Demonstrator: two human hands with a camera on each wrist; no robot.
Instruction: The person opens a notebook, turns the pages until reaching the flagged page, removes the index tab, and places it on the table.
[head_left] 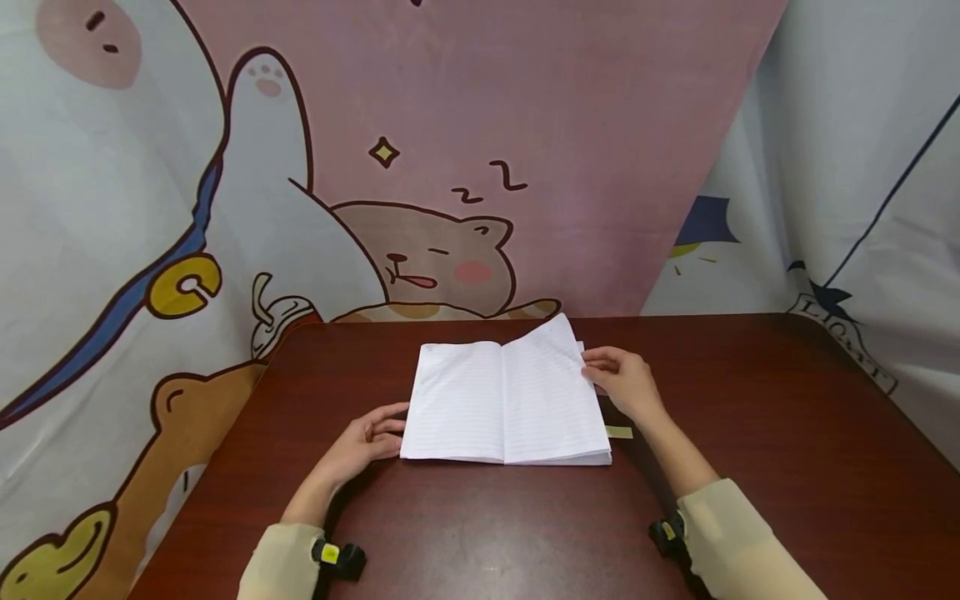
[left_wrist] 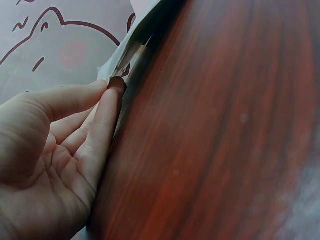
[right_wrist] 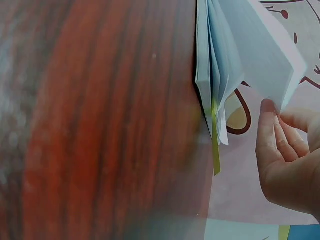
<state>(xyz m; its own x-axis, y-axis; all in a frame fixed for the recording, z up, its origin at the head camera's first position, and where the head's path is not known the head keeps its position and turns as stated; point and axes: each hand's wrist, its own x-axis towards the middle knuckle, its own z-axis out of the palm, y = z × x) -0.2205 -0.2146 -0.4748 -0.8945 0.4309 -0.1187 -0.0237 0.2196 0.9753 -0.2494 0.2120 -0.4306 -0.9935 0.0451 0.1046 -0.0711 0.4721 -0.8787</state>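
An open notebook (head_left: 459, 404) with white, lined pages lies on the brown table. At its left edge my left hand (head_left: 356, 446) pinches the page edge between thumb and fingers, close to the tabletop. On the other side, my right hand (head_left: 628, 385) pinches the outer edge of a right-hand page (head_left: 551, 383), whose top corner stands raised. In the right wrist view this lifted page (right_wrist: 265, 55) is apart from the stack of pages (right_wrist: 204, 75) below it. A yellow-green ribbon (head_left: 619, 432) sticks out from the notebook's right side.
The dark reddish-brown table (head_left: 487, 533) spreads around the notebook. Behind it hangs a pink and white cloth (head_left: 600, 150) with cartoon animals. A black wrist camera (head_left: 341, 558) sits at the left cuff, another black camera (head_left: 666, 533) at the right.
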